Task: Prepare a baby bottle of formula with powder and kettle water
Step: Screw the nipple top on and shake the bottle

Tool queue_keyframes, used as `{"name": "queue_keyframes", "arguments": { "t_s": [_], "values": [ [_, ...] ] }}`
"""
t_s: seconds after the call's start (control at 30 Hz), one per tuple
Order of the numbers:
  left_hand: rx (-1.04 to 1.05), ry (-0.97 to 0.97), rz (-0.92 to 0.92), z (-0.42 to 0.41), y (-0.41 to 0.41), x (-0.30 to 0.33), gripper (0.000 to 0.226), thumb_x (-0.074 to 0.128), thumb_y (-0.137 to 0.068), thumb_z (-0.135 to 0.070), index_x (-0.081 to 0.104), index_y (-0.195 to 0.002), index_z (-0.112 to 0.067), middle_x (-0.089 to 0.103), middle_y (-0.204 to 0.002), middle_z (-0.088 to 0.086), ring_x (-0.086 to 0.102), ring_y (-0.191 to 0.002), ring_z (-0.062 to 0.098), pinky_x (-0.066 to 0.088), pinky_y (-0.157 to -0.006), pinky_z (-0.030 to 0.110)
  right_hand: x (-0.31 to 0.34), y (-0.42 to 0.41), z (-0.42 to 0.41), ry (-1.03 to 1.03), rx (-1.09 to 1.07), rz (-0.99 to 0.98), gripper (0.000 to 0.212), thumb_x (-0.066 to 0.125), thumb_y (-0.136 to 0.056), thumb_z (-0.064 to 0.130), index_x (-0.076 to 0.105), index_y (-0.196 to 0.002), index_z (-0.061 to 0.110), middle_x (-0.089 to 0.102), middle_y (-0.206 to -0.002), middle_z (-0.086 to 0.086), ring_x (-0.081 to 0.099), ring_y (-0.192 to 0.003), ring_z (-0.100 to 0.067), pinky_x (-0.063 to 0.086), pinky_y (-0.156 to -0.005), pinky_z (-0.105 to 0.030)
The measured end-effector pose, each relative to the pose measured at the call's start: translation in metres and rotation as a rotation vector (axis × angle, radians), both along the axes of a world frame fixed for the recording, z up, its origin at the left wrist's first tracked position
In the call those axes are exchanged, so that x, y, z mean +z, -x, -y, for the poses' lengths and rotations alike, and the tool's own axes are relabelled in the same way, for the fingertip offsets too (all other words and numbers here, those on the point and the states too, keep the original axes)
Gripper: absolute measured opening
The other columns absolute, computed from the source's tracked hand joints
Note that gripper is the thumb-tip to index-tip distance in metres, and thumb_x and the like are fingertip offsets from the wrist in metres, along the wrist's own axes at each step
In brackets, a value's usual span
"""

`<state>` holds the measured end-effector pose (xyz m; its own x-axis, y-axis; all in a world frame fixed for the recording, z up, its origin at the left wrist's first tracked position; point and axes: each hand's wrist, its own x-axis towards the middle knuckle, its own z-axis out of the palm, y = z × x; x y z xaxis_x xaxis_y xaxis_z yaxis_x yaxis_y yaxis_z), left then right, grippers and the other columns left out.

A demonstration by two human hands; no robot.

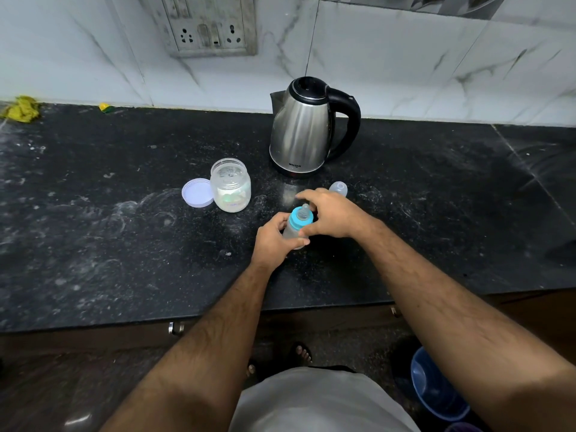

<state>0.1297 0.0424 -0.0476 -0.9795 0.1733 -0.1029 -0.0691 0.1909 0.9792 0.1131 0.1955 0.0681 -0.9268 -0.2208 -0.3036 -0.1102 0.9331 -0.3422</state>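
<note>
A small clear baby bottle (293,232) with a blue collar (300,220) and a teat stands on the black counter (124,244). My left hand (273,243) is wrapped around the bottle's body. My right hand (330,215) has its fingers on the blue collar from the right. A steel kettle (304,129) with a black handle and shut lid stands behind the bottle. An open clear jar (231,188) with white powder at its bottom stands to the left, its white lid (198,193) lying beside it. The bottle's clear cap (338,189) lies just behind my right hand.
The counter is dusted with white smears. A yellow cloth (21,109) and a small yellow-green object (105,107) lie at the far left by the marble wall. A socket panel (212,24) is on the wall. A blue bucket (434,385) stands on the floor at lower right.
</note>
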Motion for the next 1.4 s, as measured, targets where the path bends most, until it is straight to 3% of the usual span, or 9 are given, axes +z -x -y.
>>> {"name": "queue_keyframes", "arguments": {
  "t_s": [0.07,0.17,0.37,0.53,0.7,0.93,1.1,1.23,1.4],
  "values": [
    [0.002,0.01,-0.003,0.0,0.001,-0.002,0.054,0.091,-0.063,-0.012,0.065,-0.11,-0.016,0.074,-0.105,-0.004,0.069,-0.1,0.009,0.055,-0.09,0.029,-0.003,0.002,-0.002,0.067,0.027,0.017,0.06,0.08,-0.073,0.028,0.057,-0.128,0.031,0.052,-0.111,0.008,0.053,-0.1,-0.009,0.05,-0.09,-0.034],
    [0.004,-0.003,-0.002,0.0,0.0,-0.001,0.053,0.091,-0.063,-0.01,0.066,-0.11,-0.016,0.074,-0.105,-0.004,0.069,-0.1,0.008,0.055,-0.089,0.027,-0.003,-0.002,0.0,0.053,-0.043,-0.064,0.035,0.079,-0.071,0.034,0.062,-0.101,0.027,0.055,-0.087,0.012,0.053,-0.083,-0.007,0.045,-0.069,-0.03],
    [-0.004,-0.019,0.007,-0.001,0.0,0.001,0.051,0.089,-0.065,-0.007,0.065,-0.109,-0.015,0.075,-0.102,-0.004,0.07,-0.097,0.008,0.055,-0.085,0.023,-0.007,-0.011,0.008,-0.111,-0.087,-0.18,0.045,0.071,-0.07,0.054,0.053,-0.097,0.023,0.061,-0.093,0.005,0.055,-0.081,-0.013,0.042,-0.063,-0.031],
    [0.002,-0.008,-0.001,0.0,0.0,-0.001,0.054,0.09,-0.064,-0.01,0.065,-0.111,-0.014,0.074,-0.105,-0.005,0.069,-0.1,0.007,0.055,-0.091,0.03,-0.002,-0.002,-0.002,0.073,0.011,-0.024,0.071,0.081,-0.069,0.035,0.051,-0.134,0.03,0.051,-0.107,0.008,0.053,-0.096,-0.01,0.049,-0.083,-0.032],
    [0.002,-0.005,0.002,-0.001,0.0,0.001,0.052,0.09,-0.064,-0.009,0.066,-0.109,-0.014,0.074,-0.104,-0.005,0.069,-0.098,0.007,0.056,-0.09,0.03,-0.006,-0.003,-0.002,0.126,-0.018,-0.056,0.034,0.08,-0.072,0.028,0.062,-0.1,0.023,0.053,-0.074,0.016,0.052,-0.072,-0.005,0.041,-0.066,-0.027],
    [-0.01,-0.006,0.011,-0.001,-0.002,0.007,0.05,0.089,-0.066,-0.006,0.065,-0.11,-0.014,0.074,-0.102,-0.005,0.07,-0.096,0.006,0.053,-0.077,0.015,-0.013,-0.015,0.011,-0.145,-0.105,-0.196,0.052,0.067,-0.076,0.061,0.045,-0.097,0.019,0.063,-0.09,0.001,0.057,-0.08,-0.02,0.042,-0.064,-0.033],
    [-0.005,0.017,0.002,0.0,-0.003,0.006,0.051,0.09,-0.065,-0.011,0.065,-0.109,-0.015,0.074,-0.103,-0.004,0.069,-0.097,0.006,0.052,-0.081,0.015,0.0,-0.004,0.001,0.054,0.048,0.035,0.071,0.079,-0.072,0.037,0.047,-0.136,0.03,0.059,-0.104,0.014,0.056,-0.092,-0.009,0.046,-0.077,-0.03],
    [-0.013,0.024,0.015,0.001,-0.003,0.007,0.052,0.089,-0.065,-0.009,0.065,-0.11,-0.016,0.074,-0.104,-0.005,0.068,-0.099,0.005,0.052,-0.083,0.016,-0.009,-0.004,-0.002,0.126,0.02,-0.03,0.04,0.079,-0.069,0.036,0.061,-0.104,0.027,0.067,-0.092,0.011,0.06,-0.083,-0.008,0.053,-0.076,-0.037],
    [-0.029,0.033,0.018,0.001,-0.004,0.011,0.046,0.088,-0.066,-0.002,0.065,-0.101,-0.021,0.072,-0.09,-0.009,0.066,-0.08,-0.007,0.049,-0.07,0.009,-0.022,-0.019,0.018,-0.061,-0.14,-0.217,0.053,0.069,-0.075,0.061,0.05,-0.099,0.017,0.064,-0.09,0.0,0.059,-0.083,-0.019,0.05,-0.07,-0.038]
  ]
}}
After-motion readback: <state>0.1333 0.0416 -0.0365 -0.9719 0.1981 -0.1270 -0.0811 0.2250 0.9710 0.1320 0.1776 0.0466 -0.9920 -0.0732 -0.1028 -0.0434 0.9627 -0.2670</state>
